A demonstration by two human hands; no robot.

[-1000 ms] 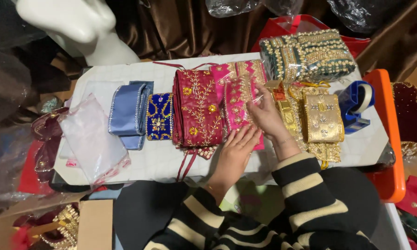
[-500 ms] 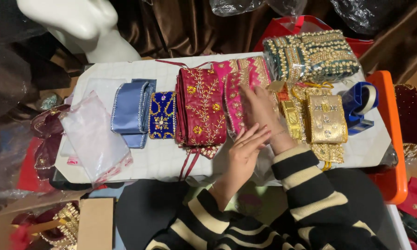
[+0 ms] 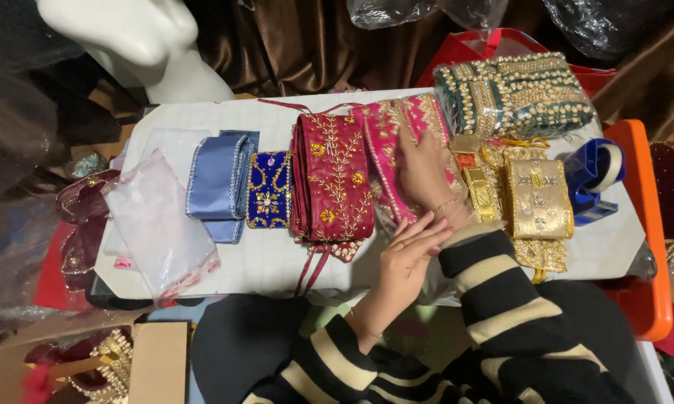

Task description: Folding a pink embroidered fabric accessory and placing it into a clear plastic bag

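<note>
My right hand [image 3: 425, 170] lies flat on a pink gold-embroidered fabric piece [image 3: 388, 142] in the middle of the white table [image 3: 262, 262]; its fingers are spread and point away from me. My left hand [image 3: 406, 256] is just below it at the pink piece's near end, fingers stretched out and apart, touching a clear wrapper edge there. Left of the pink piece lies a maroon embroidered piece [image 3: 332, 178] with cords hanging off the table. Both sleeves are black with cream stripes.
Left of the maroon piece lie a small royal-blue embroidered piece [image 3: 269, 188], a light-blue satin piece [image 3: 218, 179] and a clear plastic bag [image 3: 156, 223]. Gold pieces [image 3: 537, 198], a green beaded piece [image 3: 513, 93] and a blue tape dispenser [image 3: 595, 173] lie right. A white mannequin bust [image 3: 138, 45] stands behind.
My right hand slid away from me, up along the pink piece. My left hand shifted right and opened its fingers at the piece's near end.
</note>
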